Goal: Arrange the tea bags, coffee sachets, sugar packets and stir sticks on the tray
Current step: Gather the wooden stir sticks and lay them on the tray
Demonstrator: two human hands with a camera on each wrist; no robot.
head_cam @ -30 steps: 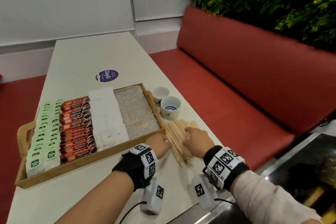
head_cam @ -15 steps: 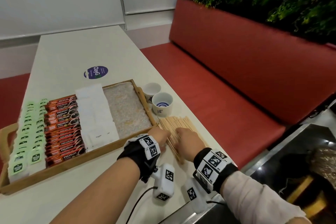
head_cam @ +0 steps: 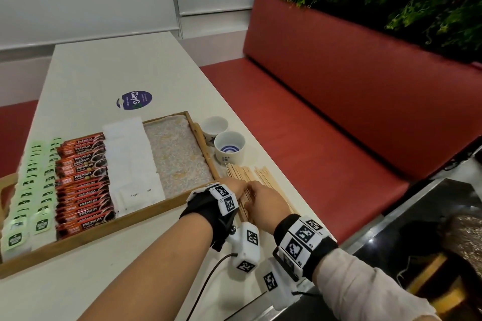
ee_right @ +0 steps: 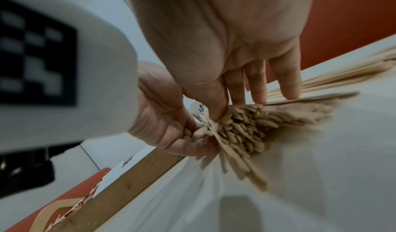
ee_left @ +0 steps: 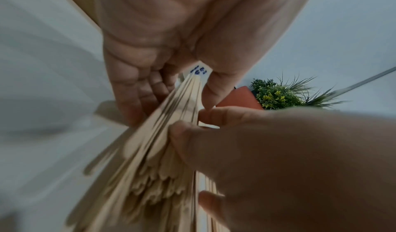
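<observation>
A wooden tray (head_cam: 104,230) holds rows of green tea bags (head_cam: 28,190), red-brown coffee sachets (head_cam: 80,182) and white sugar packets (head_cam: 127,159); its right part (head_cam: 177,154) shows only the speckled liner. Wooden stir sticks (head_cam: 247,174) lie on the table just right of the tray. Both hands meet over their near ends. My left hand (head_cam: 241,187) curls round a bundle of sticks (ee_left: 167,151) from the tray side. My right hand (head_cam: 254,190) pinches the same bundle (ee_right: 242,129) with its thumb, fingers laid on the sticks. More sticks lie flat beyond.
Two small white cups (head_cam: 229,148) stand right of the tray's far corner, behind the sticks. A round blue sticker (head_cam: 134,100) sits on the table beyond the tray. The table's right edge runs close by the sticks, with a red bench (head_cam: 339,112) below it.
The two hands, which lay apart on either side of the stick pile, have closed in until they touch, gathering the near ends into a bundle. The tray's contents are unchanged.
</observation>
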